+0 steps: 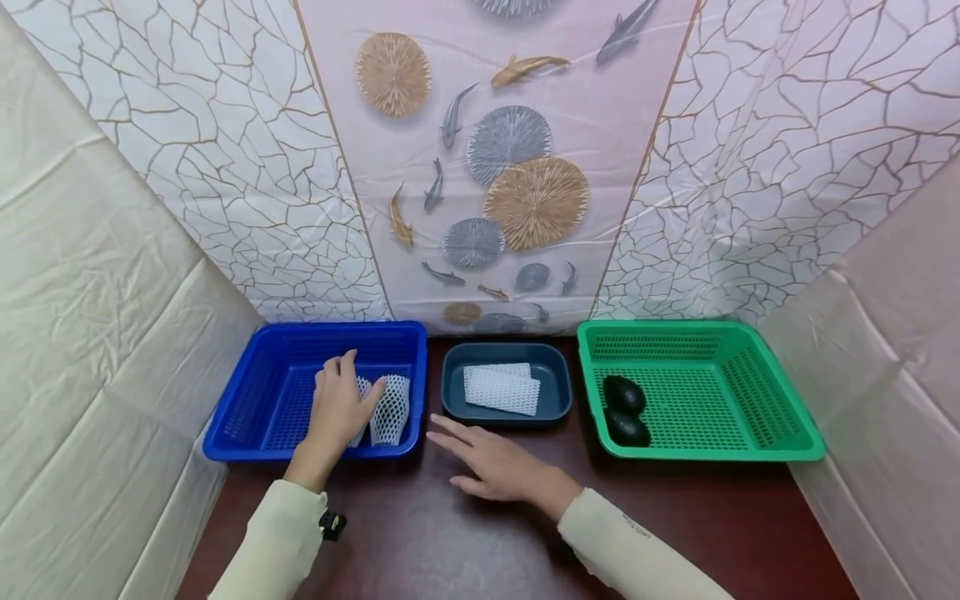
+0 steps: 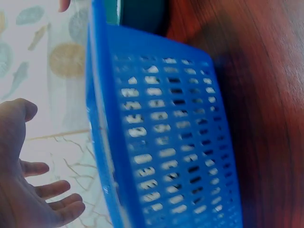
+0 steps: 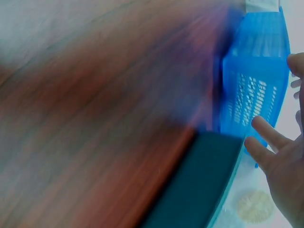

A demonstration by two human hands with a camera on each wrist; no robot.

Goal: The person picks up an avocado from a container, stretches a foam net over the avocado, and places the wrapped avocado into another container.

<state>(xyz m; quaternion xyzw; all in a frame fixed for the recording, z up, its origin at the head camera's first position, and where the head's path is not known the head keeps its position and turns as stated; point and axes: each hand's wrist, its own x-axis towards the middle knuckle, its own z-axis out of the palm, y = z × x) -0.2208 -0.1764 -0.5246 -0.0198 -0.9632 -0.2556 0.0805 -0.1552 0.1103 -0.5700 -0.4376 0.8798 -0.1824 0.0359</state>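
Note:
My left hand (image 1: 341, 404) is over the blue basket (image 1: 258, 392), thumb apart from the fingers, with nothing seen in its grasp. In the left wrist view the same hand (image 2: 28, 171) shows loosely bent, spread fingers above the basket rim. Beneath and beside it lie white foam net sleeves (image 1: 391, 410), one partly hidden by the hand; whether anything is inside them I cannot tell. My right hand (image 1: 495, 467) reaches left over the table, fingers extended, in front of the dark tray (image 1: 452, 404). Two flat white foam net sleeves (image 1: 502, 392) overlap in that tray.
On the right stands a green basket (image 1: 720, 400), with two dark avocados (image 1: 625, 396) touching each other at its left side. The reddish-brown table (image 1: 420, 533) extends in front of the containers. A patterned cloth (image 1: 480, 275) hangs behind them.

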